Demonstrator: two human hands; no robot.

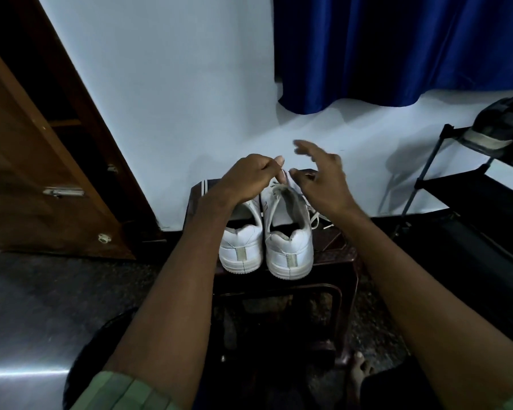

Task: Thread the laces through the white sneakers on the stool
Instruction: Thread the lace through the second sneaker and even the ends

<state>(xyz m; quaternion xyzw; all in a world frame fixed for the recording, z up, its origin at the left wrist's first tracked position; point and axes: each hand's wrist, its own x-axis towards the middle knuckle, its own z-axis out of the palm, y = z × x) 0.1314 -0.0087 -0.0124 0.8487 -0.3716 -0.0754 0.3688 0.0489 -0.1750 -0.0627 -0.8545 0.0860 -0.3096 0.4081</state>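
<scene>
Sneakers (265,247), 2 white ones, sit side by side on the dark stool (333,255), heels toward you. Your left hand (246,180) pinches the lace (282,180) above the right sneaker; your right hand (320,176) hovers beside it, fingers spread, holding nothing.

This is a room in a home, likely by an entrance or in a bedroom corner. A brown wooden door (42,161) with metal latches stands open at the left against a plain white wall (175,99). A dark blue curtain (397,48) hangs at the upper right. A black metal shoe rack (468,184) at the right carries a dark shoe (504,125). The floor (27,306) is dark and polished, and a dark plastic stool (335,255) stands on it.
</scene>
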